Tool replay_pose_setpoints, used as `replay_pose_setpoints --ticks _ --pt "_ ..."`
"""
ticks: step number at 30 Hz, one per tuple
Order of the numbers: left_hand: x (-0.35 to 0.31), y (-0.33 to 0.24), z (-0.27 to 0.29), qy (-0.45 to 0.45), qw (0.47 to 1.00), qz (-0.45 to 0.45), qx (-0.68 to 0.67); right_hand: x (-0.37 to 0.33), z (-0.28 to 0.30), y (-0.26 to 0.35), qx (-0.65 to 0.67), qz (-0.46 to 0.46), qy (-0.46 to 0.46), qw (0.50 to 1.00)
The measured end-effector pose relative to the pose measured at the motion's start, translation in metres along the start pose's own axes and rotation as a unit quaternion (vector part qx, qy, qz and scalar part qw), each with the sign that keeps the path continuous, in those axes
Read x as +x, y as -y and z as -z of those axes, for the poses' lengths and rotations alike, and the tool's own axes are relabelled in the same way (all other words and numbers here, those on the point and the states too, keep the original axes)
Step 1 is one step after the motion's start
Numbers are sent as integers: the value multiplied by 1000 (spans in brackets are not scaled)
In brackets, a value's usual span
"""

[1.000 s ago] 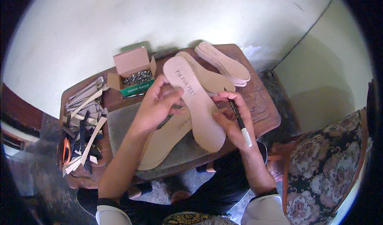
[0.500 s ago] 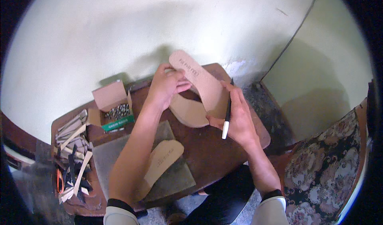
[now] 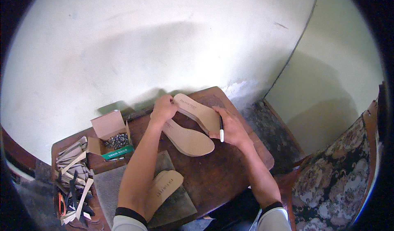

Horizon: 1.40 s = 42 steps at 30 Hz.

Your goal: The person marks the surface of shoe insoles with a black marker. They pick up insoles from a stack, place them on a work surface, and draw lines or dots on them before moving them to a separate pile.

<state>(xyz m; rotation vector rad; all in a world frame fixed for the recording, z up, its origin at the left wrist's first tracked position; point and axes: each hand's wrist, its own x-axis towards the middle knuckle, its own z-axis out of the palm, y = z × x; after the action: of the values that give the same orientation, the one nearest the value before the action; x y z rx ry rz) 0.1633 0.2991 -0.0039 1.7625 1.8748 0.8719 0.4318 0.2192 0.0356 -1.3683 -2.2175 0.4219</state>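
My left hand (image 3: pixel 165 109) is closed on the left edge of a tan shoe insole (image 3: pixel 196 109), near its narrow printed end. My right hand (image 3: pixel 230 126) grips the same insole by its wide end. Between the right fingers is also a black marker with a white end (image 3: pixel 221 133), pointing down. The held insole seems to lie on a stack at the far side of the table. A second tan insole (image 3: pixel 188 140) rests just in front of it, its narrow end partly behind my left hand. Nearer, more insoles (image 3: pixel 169 186) lie partly under my left forearm.
A grey slab (image 3: pixel 108 182) lies under the near insoles. An open box of small nails (image 3: pixel 117 143) stands to the left. Beyond it are material strips (image 3: pixel 84 194) and orange-handled scissors (image 3: pixel 62 204). A wall backs the wooden table (image 3: pixel 221 177); a floral chair (image 3: pixel 328 182) stands right.
Both hands have lowered the raised, tilted insole to the far side of the table. The insole in front of it now shows more fully. The view has shifted slightly.
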Motion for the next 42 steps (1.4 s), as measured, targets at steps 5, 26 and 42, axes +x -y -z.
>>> replay_pose_setpoints --ticks 5,26,42 --pt "-19 -1 18 -51 996 -68 13 3 -9 -7 -15 19 -7 1000" --pt "-407 67 172 -4 998 -54 -11 -101 -32 196 449 -1 83 890" --pt "-431 100 159 -43 986 -161 -6 -130 -132 243 434 64 188 878"
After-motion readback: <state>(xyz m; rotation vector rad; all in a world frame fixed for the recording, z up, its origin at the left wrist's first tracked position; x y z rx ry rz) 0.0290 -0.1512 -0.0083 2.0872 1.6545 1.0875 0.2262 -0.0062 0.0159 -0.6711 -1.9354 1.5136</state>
